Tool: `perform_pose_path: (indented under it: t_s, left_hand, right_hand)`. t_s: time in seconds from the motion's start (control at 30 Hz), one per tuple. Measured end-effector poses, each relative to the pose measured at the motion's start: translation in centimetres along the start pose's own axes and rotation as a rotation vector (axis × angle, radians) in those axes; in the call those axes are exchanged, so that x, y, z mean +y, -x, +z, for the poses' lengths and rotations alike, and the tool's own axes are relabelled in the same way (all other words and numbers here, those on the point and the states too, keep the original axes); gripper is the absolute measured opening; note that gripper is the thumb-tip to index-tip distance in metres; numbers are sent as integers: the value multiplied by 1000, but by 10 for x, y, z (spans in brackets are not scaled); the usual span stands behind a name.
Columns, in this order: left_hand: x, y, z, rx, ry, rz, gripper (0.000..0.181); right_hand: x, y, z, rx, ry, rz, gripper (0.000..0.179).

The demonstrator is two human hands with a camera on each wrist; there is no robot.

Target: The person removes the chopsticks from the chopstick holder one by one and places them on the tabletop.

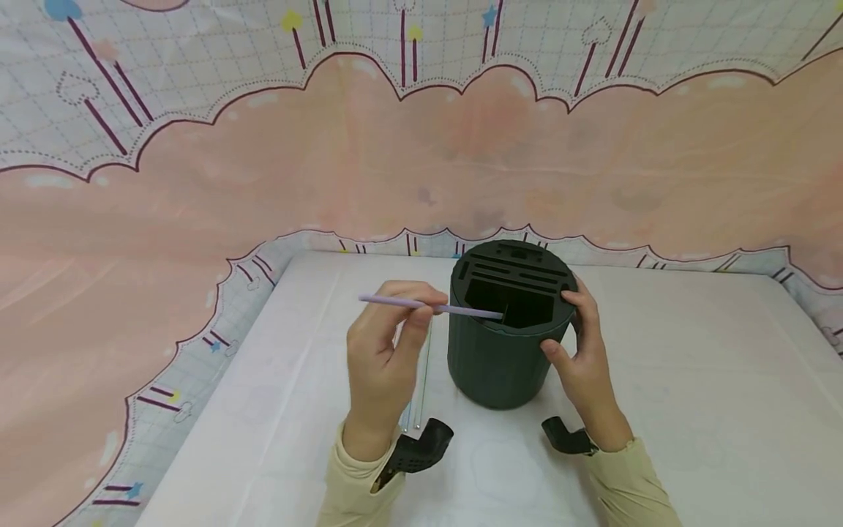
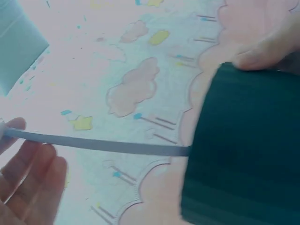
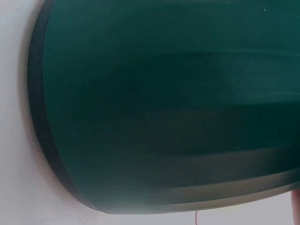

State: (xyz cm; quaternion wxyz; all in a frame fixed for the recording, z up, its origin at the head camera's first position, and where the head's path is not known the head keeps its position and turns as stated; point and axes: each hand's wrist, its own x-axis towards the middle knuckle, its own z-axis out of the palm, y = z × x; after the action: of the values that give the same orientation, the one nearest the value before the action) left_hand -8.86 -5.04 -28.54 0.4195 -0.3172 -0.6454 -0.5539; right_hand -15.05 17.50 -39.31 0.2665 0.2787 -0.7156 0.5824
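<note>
A dark green round desk organizer (image 1: 497, 369) stands upright on the white table, with a large opening and several narrow slots in its top. In the head view, my left hand (image 1: 385, 351) pinches a thin lavender stick (image 1: 470, 312) between thumb and fingers. The stick lies nearly level, its right end over the large opening. My right hand (image 1: 589, 362) grips the organizer's right side, thumb at the front rim and fingers over the top edge. The left wrist view shows the stick (image 2: 117, 146) reaching behind the organizer's wall (image 2: 248, 150). Green wall (image 3: 154, 108) fills most of the right wrist view.
Thin, pale see-through rods (image 1: 421, 399) lie on the white table (image 1: 705, 395), partly behind the left hand. A patterned pink and white cloth (image 1: 395, 168) hangs behind the table and runs along its left side. Black wrist cameras (image 1: 421, 448) sit on both wrists.
</note>
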Motion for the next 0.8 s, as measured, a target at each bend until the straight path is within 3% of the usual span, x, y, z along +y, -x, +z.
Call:
perform_pose_path:
  t_s: [0.3, 0.4, 0.53, 0.8]
  left_hand:
    - [8, -4, -25, 332, 221, -6, 28]
    - [8, -4, -32, 382, 242, -47, 26]
    - [6, -5, -37, 301, 183, -166, 17]
    - [-8, -7, -33, 48, -115, -364, 15]
  right_hand:
    - [-24, -5, 4, -2, 12, -13, 69]
    - [-25, -4, 5, -3, 3, 0, 69]
    - [-24, -3, 5, 0, -6, 12, 69]
    - [-27, -2, 6, 0, 2, 10, 69]
